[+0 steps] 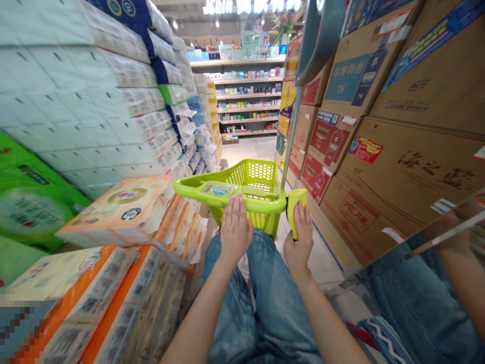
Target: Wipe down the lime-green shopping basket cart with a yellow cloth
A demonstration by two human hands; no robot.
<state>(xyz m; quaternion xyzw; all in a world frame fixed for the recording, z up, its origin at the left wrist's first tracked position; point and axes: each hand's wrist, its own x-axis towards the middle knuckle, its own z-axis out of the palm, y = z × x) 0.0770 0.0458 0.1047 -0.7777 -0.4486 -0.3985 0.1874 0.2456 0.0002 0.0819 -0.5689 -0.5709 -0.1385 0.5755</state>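
A lime-green plastic shopping basket [261, 175] with perforated walls is in front of my knees, its inside showing no goods. My left hand [235, 228] rests with its fingers stretched out at the near rim, beside a clear label on the basket. To the right of the basket, my right hand [300, 235] is closed on a yellow cloth [295, 205], fingers lying over it near the rim's right corner. A thin metal pole [291, 146] rises just behind that corner.
Stacked tissue packs [129, 106] line the left side, with orange-trimmed packs [113, 202] lower down. Cardboard cartons [417, 151] are piled on the right. Shelves of small goods [248, 94] stand across the far end of the aisle. A mirror-like surface [424, 298] reflects jeans at the lower right.
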